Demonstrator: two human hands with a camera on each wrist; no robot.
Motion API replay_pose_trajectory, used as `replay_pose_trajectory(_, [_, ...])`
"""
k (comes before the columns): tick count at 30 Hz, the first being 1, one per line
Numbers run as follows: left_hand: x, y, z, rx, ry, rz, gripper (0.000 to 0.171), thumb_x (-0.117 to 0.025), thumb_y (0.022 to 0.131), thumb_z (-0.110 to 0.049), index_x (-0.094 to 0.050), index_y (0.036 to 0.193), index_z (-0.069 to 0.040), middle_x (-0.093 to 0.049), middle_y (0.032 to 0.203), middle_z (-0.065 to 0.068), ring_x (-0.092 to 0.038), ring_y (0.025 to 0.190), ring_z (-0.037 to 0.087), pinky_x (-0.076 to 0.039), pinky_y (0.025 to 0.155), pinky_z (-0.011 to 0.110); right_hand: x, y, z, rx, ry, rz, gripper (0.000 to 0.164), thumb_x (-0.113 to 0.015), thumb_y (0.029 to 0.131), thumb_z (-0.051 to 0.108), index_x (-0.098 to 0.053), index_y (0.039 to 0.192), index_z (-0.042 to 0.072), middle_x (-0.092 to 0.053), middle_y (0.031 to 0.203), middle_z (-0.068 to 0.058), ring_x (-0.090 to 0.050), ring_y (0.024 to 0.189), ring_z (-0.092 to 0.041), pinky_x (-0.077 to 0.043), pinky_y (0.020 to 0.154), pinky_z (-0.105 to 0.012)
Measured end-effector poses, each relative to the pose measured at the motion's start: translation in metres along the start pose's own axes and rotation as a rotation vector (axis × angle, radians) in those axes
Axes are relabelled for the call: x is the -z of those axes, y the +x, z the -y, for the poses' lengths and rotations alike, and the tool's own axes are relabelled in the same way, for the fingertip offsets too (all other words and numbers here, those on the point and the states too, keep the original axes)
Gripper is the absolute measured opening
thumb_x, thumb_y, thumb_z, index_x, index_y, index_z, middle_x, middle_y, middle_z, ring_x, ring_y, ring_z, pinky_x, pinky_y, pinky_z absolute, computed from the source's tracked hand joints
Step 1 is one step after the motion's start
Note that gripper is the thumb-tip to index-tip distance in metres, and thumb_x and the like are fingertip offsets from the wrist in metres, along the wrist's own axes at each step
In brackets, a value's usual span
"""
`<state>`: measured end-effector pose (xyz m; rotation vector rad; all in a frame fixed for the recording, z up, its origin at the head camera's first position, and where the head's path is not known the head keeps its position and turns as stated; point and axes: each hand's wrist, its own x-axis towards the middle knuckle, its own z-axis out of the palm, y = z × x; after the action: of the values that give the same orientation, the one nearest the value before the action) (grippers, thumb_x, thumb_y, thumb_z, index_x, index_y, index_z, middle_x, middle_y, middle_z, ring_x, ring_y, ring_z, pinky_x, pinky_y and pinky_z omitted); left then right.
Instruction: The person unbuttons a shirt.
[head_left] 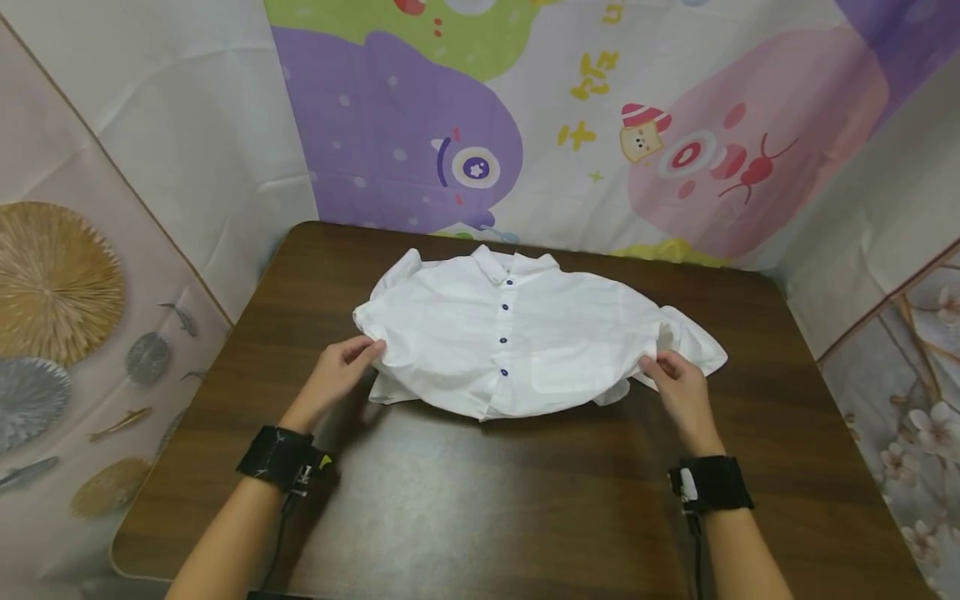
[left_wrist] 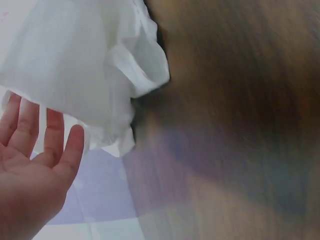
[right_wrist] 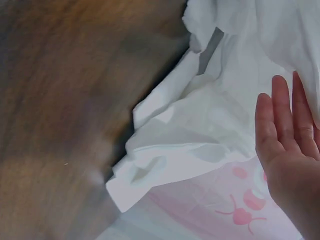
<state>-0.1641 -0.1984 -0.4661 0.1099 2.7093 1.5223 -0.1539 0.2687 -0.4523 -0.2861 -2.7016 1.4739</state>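
Observation:
A white button-up shirt [head_left: 442, 317] is spread front side up, its collar [head_left: 513, 265] toward the back of the table and a row of dark buttons down its middle. My left hand [head_left: 341, 367] pinches the shirt's left side near the hem between thumb and fingers. At the opposite side, my right hand [head_left: 678, 383] pinches the matching part of the fabric. A sleeve [head_left: 697, 337] sticks out past the right hand. In the left wrist view, the other fingers [left_wrist: 54, 135] extend beneath the cloth. Likewise, the right wrist view has fingers [right_wrist: 282, 115] stretched along the fabric.
The brown wooden table [head_left: 465, 500] has rounded corners. Behind it hangs a cartoon-printed cloth [head_left: 570, 200], with patterned panels [head_left: 150, 275] on both sides. Black bands [head_left: 281, 458] with cables are strapped round both wrists.

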Motion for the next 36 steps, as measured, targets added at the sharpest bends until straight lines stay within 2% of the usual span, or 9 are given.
replay_pose_trajectory(4, [-0.003, 0.003, -0.005, -0.022, -0.053, -0.046, 0.028, -0.056, 0.093, -0.028, -0.064, 0.095, -0.001, -0.057, 0.079, 0.008, -0.047, 0.071, 0.010, -0.040, 0.063, 0.022, -0.001, 0.003, 0.005, 0.005, 0.027, 0.006, 0.046, -0.052, 0.093, 0.041, -0.059, 0.114, 0.000, -0.064, 0.092, 0.008, -0.057, 0.084, 0.001, -0.045, 0.078, -0.016])
replay_pose_trajectory(8, [-0.001, 0.005, -0.010, 0.004, -0.140, -0.074, 0.029, -0.054, 0.094, -0.026, -0.059, 0.095, 0.002, -0.046, 0.075, 0.001, -0.043, 0.070, 0.010, -0.036, 0.061, 0.022, -0.003, 0.006, 0.011, 0.000, 0.166, -0.027, 0.038, -0.052, 0.095, 0.031, -0.056, 0.108, -0.004, -0.059, 0.077, 0.019, -0.057, 0.077, 0.005, -0.046, 0.076, -0.015])
replay_pose_trajectory(14, [0.006, 0.013, -0.021, 0.042, -0.128, -0.149, 0.030, -0.040, 0.100, -0.026, -0.050, 0.099, 0.002, -0.040, 0.076, 0.003, -0.041, 0.069, 0.014, -0.034, 0.059, 0.023, 0.000, 0.009, 0.022, -0.036, 0.515, -0.106, 0.016, -0.051, 0.096, 0.020, -0.052, 0.104, 0.006, -0.061, 0.086, 0.011, -0.060, 0.079, 0.001, -0.049, 0.075, -0.012])
replay_pose_trajectory(19, [0.009, 0.024, -0.035, 0.030, -0.075, -0.213, 0.031, -0.033, 0.101, -0.028, -0.044, 0.101, 0.001, -0.034, 0.076, 0.005, -0.037, 0.067, 0.018, -0.032, 0.058, 0.027, 0.003, 0.017, 0.034, -0.031, 0.649, -0.165, 0.013, -0.051, 0.095, 0.021, -0.051, 0.104, 0.011, -0.060, 0.089, 0.004, -0.059, 0.075, -0.004, -0.050, 0.064, -0.015])
replay_pose_trajectory(23, [0.013, 0.032, -0.044, 0.064, -0.074, -0.239, 0.029, -0.035, 0.100, -0.026, -0.044, 0.098, 0.001, -0.034, 0.075, 0.005, -0.036, 0.068, 0.018, -0.031, 0.059, 0.027, 0.005, 0.026, 0.042, -0.069, 0.544, -0.204, 0.014, -0.051, 0.095, 0.024, -0.053, 0.102, 0.013, -0.056, 0.083, 0.004, -0.053, 0.070, -0.006, -0.045, 0.059, -0.018])
replay_pose_trajectory(27, [0.019, 0.034, -0.045, 0.165, -0.059, -0.149, 0.029, -0.035, 0.100, -0.027, -0.046, 0.099, 0.000, -0.038, 0.080, 0.007, -0.041, 0.076, 0.021, -0.033, 0.065, 0.028, 0.010, 0.030, 0.044, -0.179, 0.269, -0.148, 0.032, -0.044, 0.097, 0.033, -0.050, 0.116, 0.008, -0.054, 0.107, -0.006, -0.049, 0.094, -0.014, -0.039, 0.078, -0.025])
replay_pose_trajectory(31, [0.023, 0.028, -0.036, 0.237, 0.006, 0.059, 0.030, -0.035, 0.100, -0.025, -0.049, 0.098, 0.001, -0.044, 0.084, 0.008, -0.043, 0.081, 0.023, -0.035, 0.068, 0.029, 0.015, 0.028, 0.036, -0.225, 0.010, 0.060, 0.048, -0.033, 0.100, 0.032, -0.037, 0.133, -0.002, -0.039, 0.138, -0.022, -0.039, 0.119, -0.032, -0.034, 0.097, -0.044])
replay_pose_trajectory(34, [0.022, 0.021, -0.024, 0.262, 0.082, 0.205, 0.028, -0.036, 0.099, -0.021, -0.049, 0.085, -0.001, -0.044, 0.073, 0.005, -0.044, 0.067, 0.018, -0.036, 0.060, 0.027, 0.016, 0.026, 0.025, -0.233, -0.133, 0.238, 0.050, -0.031, 0.100, 0.027, -0.031, 0.136, -0.007, -0.032, 0.142, -0.029, -0.034, 0.125, -0.041, -0.030, 0.102, -0.053])
replay_pose_trajectory(36, [0.020, 0.015, -0.015, 0.262, 0.122, 0.263, 0.028, -0.037, 0.097, -0.018, -0.045, 0.075, -0.004, -0.039, 0.065, 0.002, -0.039, 0.057, 0.014, -0.035, 0.053, 0.026, 0.015, 0.022, 0.016, -0.226, -0.189, 0.349, 0.052, -0.031, 0.099, 0.023, -0.026, 0.138, -0.011, -0.027, 0.143, -0.031, -0.031, 0.128, -0.043, -0.027, 0.104, -0.055])
